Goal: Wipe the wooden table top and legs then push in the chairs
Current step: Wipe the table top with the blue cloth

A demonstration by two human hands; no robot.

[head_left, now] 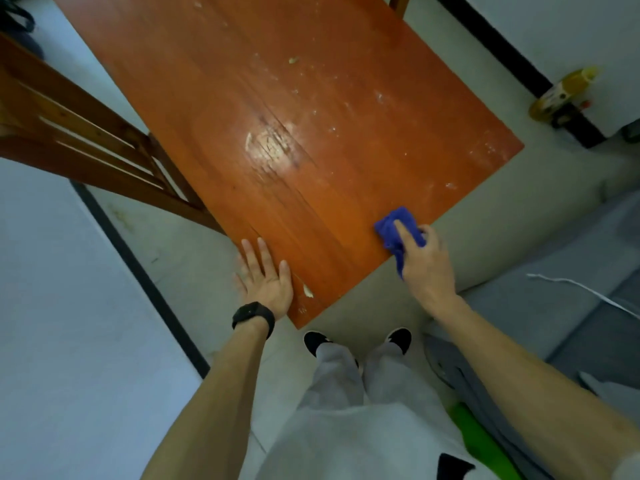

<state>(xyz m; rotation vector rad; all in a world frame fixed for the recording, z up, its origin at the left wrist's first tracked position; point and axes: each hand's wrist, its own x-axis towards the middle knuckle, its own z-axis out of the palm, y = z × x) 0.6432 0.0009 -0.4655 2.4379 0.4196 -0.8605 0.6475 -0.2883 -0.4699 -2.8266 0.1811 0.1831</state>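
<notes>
Table: one; left hand flat at near corner; right hand grips one blue cloth at near edge; one chair.

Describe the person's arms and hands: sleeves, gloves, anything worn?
No gloves and no rings visible on the left hand or the right hand. The left forearm and right forearm are bare, with no sleeves in view. A black wristband, watch-like with a dark face, is on the left wrist; the right wrist carries nothing.
</notes>
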